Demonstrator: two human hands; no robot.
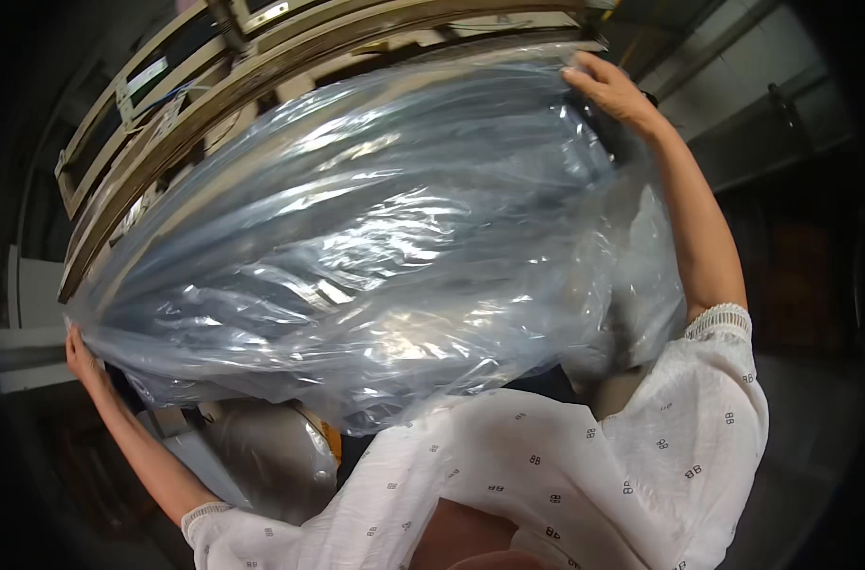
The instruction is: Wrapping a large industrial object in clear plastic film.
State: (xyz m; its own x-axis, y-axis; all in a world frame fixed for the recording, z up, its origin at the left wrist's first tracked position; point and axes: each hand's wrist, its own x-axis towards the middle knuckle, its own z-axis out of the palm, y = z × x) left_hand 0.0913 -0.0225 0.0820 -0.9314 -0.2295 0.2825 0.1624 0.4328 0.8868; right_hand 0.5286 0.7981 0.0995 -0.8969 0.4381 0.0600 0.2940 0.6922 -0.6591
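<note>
A large clear plastic sheet (375,237), crinkled and shiny, is stretched wide in front of me and fills the middle of the view. My left hand (83,356) grips its lower left end at the far left. My right hand (611,87) is raised at the upper right and holds the sheet's top right edge. Both arms come out of white patterned sleeves with lace cuffs. Dark shapes show dimly through the plastic.
A wooden framed structure with glass panes (157,104) runs behind the sheet at the upper left. Below the sheet sits a rounded bundle wrapped in plastic with a yellow-orange edge (290,446). Dark surroundings lie to the right.
</note>
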